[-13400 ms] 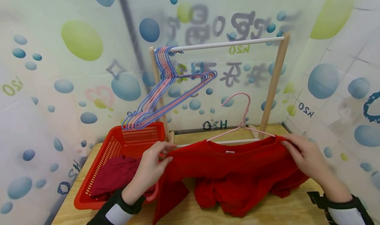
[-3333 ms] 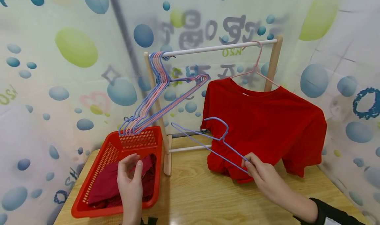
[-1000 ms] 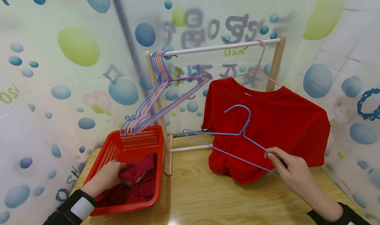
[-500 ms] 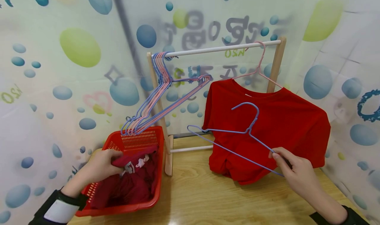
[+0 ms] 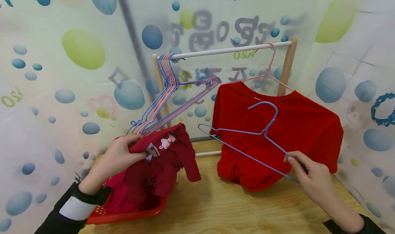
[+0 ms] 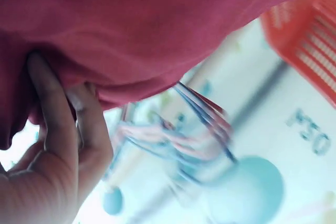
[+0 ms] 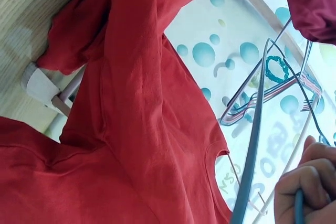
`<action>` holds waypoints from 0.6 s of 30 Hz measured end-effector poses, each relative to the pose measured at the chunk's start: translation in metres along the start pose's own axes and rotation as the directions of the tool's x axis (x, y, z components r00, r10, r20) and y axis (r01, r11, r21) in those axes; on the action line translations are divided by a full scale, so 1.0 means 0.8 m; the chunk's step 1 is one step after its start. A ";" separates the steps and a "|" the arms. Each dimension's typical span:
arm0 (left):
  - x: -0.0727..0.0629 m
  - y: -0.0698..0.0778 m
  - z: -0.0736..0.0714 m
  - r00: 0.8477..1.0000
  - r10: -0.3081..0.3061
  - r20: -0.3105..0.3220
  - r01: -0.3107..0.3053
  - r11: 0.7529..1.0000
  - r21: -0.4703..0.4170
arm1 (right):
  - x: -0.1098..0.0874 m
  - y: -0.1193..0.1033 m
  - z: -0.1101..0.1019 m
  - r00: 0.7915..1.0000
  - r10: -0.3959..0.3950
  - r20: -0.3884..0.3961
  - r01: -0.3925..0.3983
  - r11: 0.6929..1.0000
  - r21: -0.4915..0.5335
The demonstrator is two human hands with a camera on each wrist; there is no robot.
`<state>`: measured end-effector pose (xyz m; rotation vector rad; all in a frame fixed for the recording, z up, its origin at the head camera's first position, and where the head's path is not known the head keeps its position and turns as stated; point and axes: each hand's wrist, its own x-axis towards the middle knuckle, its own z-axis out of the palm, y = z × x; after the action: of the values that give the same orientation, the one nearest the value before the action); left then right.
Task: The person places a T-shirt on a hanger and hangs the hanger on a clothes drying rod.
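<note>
Head view: I see left hand [image 5: 121, 155] pinching crumpled maroon cloth garment [image 5: 168, 158], right hand [image 5: 316, 181] gripping thin blue wire hanger [image 5: 265, 130].

Pale dotted walls [image 5: 92, 8] around wooden tabletop [image 5: 210, 203]

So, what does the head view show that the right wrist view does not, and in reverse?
Only the head view shows the left hand and the pale rabbit patch on the maroon garment. Only the right wrist view shows the rack's right foot; the red shirt hides it from the head camera. Both show the shirt, some of the garment, and the right hand gripping a blue hanger.
</note>
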<state>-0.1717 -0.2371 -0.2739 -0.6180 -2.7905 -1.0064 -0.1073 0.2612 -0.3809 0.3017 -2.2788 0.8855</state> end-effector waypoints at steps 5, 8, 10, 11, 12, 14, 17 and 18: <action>0.012 0.030 0.018 0.998 0.033 -0.061 -0.036 0.998 -0.052 | 0.001 0.000 -0.008 0.999 0.033 -0.008 -0.033 0.999 -0.015; 0.021 0.041 0.030 0.994 0.087 -0.071 -0.094 0.991 -0.092 | 0.001 0.001 -0.012 0.999 0.048 -0.020 -0.048 0.998 -0.029; 0.027 0.048 0.038 0.990 0.122 -0.065 -0.129 0.985 -0.118 | 0.001 0.003 -0.014 0.999 0.041 -0.035 -0.042 0.998 -0.036; 0.030 0.051 0.043 0.988 0.140 -0.059 -0.147 0.981 -0.126 | 0.002 0.004 -0.015 0.999 0.035 -0.042 -0.036 0.999 -0.040; 0.033 0.054 0.048 0.987 0.155 -0.052 -0.161 0.978 -0.133 | 0.002 0.005 -0.016 0.998 0.030 -0.047 -0.031 0.999 -0.039; 0.038 0.059 0.059 0.985 0.170 -0.032 -0.173 0.974 -0.144 | 0.001 0.006 -0.017 0.998 0.035 -0.045 -0.036 0.999 -0.034; 0.045 0.059 0.079 0.980 0.196 0.031 -0.189 0.969 -0.158 | 0.000 0.008 -0.020 0.998 0.049 -0.040 -0.051 0.998 -0.044; 0.048 0.057 0.085 0.978 0.200 0.060 -0.188 0.969 -0.159 | 0.000 0.009 -0.021 0.998 0.058 -0.036 -0.059 0.997 -0.050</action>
<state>-0.1854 -0.1490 -0.2909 -0.9470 -2.6658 -1.1843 -0.1016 0.2775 -0.3756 0.1968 -2.2849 0.8538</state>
